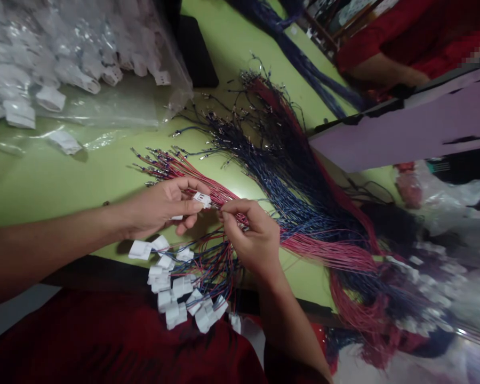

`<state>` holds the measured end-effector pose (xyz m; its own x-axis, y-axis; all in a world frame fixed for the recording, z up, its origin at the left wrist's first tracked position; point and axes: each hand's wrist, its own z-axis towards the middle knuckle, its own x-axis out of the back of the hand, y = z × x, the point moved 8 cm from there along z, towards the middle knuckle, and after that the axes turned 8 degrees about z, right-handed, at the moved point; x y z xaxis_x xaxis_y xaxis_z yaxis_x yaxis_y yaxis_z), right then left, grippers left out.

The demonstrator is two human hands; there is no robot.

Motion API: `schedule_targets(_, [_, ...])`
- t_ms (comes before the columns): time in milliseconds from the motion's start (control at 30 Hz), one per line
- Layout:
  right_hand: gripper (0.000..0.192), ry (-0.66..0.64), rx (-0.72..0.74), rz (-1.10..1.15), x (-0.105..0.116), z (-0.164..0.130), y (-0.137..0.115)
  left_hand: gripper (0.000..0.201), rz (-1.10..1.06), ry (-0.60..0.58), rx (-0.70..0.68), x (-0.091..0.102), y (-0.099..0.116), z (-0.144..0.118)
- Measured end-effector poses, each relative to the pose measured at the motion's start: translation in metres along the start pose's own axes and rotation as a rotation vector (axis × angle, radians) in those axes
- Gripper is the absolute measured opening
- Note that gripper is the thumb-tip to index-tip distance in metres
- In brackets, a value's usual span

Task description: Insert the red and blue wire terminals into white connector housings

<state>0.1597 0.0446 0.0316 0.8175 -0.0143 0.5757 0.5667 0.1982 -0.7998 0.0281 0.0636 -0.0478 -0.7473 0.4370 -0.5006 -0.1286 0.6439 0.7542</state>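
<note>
Between the thumb and fingers of my left hand (164, 208) is a small white connector housing (201, 199). My right hand (253, 232) pinches a thin wire close to its metal terminal (216, 206), which points at the housing's right end. Whether the tip sits inside the housing I cannot tell. Under and behind both hands runs a bundle of red wires (192, 173) with crimped ends fanned to the left. Several white connectors (174, 285) with red and blue wires hang over the table's near edge below my hands.
Twisted dark blue wires (272, 176) spread across the green table (116, 176). A clear plastic bag (116, 106) of white housings lies at the far left, one loose housing (65, 142) beside it. A purple panel (404, 122) stands right; beyond it is another person's arm (384, 69).
</note>
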Motion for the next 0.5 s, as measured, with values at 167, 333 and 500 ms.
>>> schedule_targets(167, [0.012, -0.022, 0.140, -0.140, -0.002, -0.001, -0.007, 0.024, -0.025, 0.024, -0.026, 0.000, 0.003, 0.001])
schedule_targets(333, [0.015, -0.084, 0.148, -0.170, -0.003, -0.001, -0.012, 0.027, -0.010, 0.050, -0.047, 0.000, 0.006, 0.001])
schedule_targets(500, [0.019, -0.096, 0.142, -0.219, -0.009, 0.001, -0.011, 0.020, 0.121, 0.033, -0.018, -0.004, 0.000, -0.001])
